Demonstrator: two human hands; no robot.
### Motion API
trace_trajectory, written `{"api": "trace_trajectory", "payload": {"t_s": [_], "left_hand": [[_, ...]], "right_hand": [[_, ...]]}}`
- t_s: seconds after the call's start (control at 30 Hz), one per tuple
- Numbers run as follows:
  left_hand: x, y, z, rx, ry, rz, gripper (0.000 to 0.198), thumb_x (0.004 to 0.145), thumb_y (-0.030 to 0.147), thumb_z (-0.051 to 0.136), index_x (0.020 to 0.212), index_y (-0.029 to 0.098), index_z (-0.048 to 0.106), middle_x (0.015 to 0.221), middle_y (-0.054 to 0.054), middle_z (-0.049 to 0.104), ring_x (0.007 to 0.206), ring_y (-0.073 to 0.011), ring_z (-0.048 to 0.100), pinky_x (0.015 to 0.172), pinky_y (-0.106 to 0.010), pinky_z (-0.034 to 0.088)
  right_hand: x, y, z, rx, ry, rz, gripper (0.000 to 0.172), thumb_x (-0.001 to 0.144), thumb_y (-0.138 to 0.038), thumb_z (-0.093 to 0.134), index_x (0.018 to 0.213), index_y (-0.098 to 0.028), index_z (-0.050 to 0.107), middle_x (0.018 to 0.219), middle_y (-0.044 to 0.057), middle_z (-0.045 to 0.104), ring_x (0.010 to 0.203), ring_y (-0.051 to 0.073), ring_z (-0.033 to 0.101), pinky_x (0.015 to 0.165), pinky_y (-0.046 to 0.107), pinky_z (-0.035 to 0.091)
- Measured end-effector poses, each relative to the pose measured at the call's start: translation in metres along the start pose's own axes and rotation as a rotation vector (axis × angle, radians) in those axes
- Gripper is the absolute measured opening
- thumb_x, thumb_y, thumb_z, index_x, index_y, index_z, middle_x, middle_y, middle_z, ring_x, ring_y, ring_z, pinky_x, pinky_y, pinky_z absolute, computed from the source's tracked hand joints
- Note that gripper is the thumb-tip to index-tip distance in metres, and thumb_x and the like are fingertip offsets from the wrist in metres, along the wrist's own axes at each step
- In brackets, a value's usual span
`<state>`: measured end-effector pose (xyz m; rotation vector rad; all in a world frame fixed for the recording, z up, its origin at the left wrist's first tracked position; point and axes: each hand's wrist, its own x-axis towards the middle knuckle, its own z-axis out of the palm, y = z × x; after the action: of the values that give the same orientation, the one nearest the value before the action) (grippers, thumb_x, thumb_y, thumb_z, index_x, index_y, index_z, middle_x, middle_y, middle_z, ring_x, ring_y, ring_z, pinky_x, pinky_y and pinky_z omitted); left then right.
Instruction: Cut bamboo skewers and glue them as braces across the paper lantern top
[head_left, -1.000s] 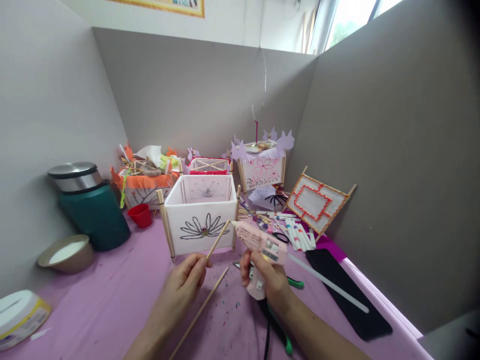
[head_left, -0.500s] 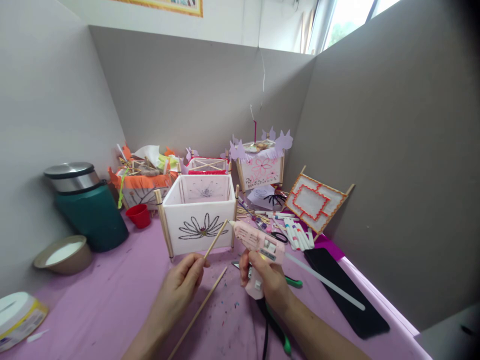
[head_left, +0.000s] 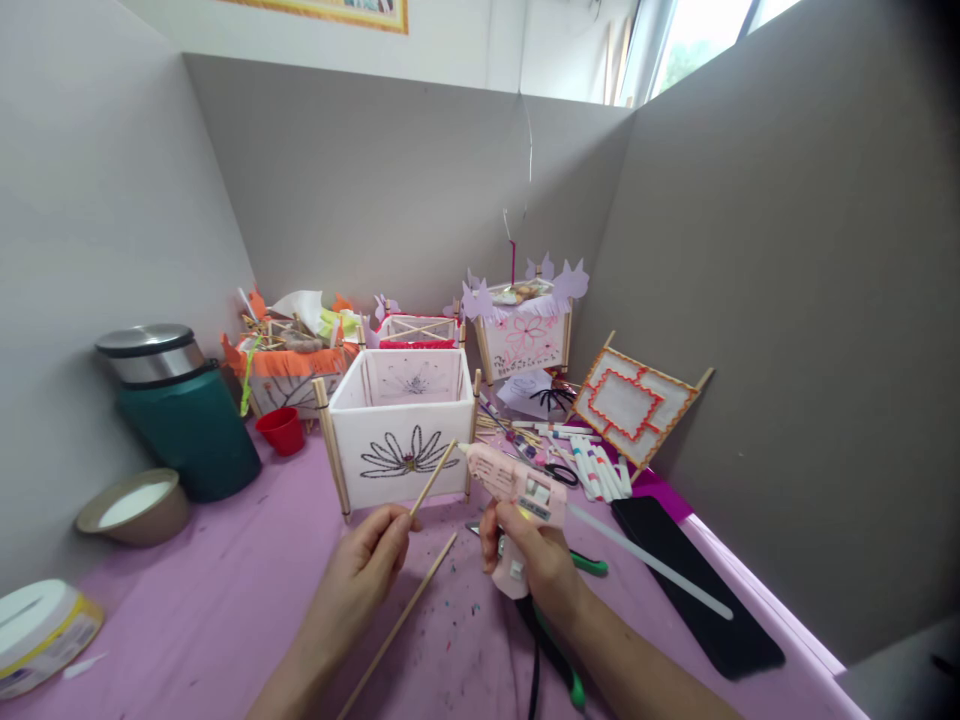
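At the bottom centre of the frame, a loose stick (head_left: 401,625) is laid slantwise on the counter (head_left: 225,630), between the two forearms. Just above it, at lower centre, a held stick (head_left: 433,480) is pinched by the left hand (head_left: 369,560), whose fingers are closed on its lower part. Its long axis is tilted up and to the right from the fingers, so that its free end is found near the centre of the frame. There it is faced almost tip to tip by the nozzle of the glue gun (head_left: 517,480) (whether they touch cannot be told). The gun is gripped by the right hand (head_left: 538,555), its fingers wrapped round the handle and the nozzle pointed up and left. By the gun the free end is approached more nearly than by either hand. Beyond the tips, the box (head_left: 397,430) is seen; farther off, a panel (head_left: 622,405) is propped right of centre.
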<state>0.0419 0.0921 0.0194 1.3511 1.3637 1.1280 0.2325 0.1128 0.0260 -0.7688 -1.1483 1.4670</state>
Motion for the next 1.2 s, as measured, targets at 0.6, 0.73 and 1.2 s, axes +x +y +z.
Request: {"api": "trace_trajectory", "payload": {"t_s": [0.6, 0.73, 1.2], "left_hand": [[0.000, 0.005, -0.002, -0.027, 0.028, -0.010, 0.044, 0.082, 0.060, 0.049, 0.082, 0.017, 0.061, 0.051, 0.008, 0.029, 0.046, -0.0070, 0.024, 0.040, -0.017, 0.013], [0.000, 0.002, -0.002, -0.063, 0.024, -0.013, 0.043, 0.083, 0.058, 0.050, 0.084, 0.017, 0.062, 0.053, 0.007, 0.030, 0.048, -0.0075, 0.024, 0.042, -0.018, 0.013], [-0.003, 0.011, -0.011, -0.326, 0.157, 0.164, 0.022, 0.086, 0.040, 0.058, 0.083, 0.019, 0.061, 0.065, 0.004, 0.054, 0.059, -0.0068, 0.042, 0.056, -0.015, 0.033]], "right_hand": [[0.001, 0.000, -0.001, 0.025, 0.001, -0.014, 0.047, 0.074, -0.060, 0.064, 0.064, -0.015, 0.055, 0.054, -0.001, 0.054, 0.045, 0.009, 0.050, 0.045, 0.021, 0.040], [-0.001, 0.002, -0.001, -0.014, -0.031, -0.019, 0.048, 0.075, -0.060, 0.063, 0.063, -0.014, 0.056, 0.054, 0.000, 0.053, 0.046, 0.009, 0.050, 0.047, 0.021, 0.040], [-0.002, 0.006, -0.003, -0.076, -0.154, 0.037, 0.048, 0.076, -0.060, 0.062, 0.065, -0.014, 0.057, 0.057, 0.000, 0.055, 0.047, 0.009, 0.051, 0.047, 0.021, 0.042]]}}
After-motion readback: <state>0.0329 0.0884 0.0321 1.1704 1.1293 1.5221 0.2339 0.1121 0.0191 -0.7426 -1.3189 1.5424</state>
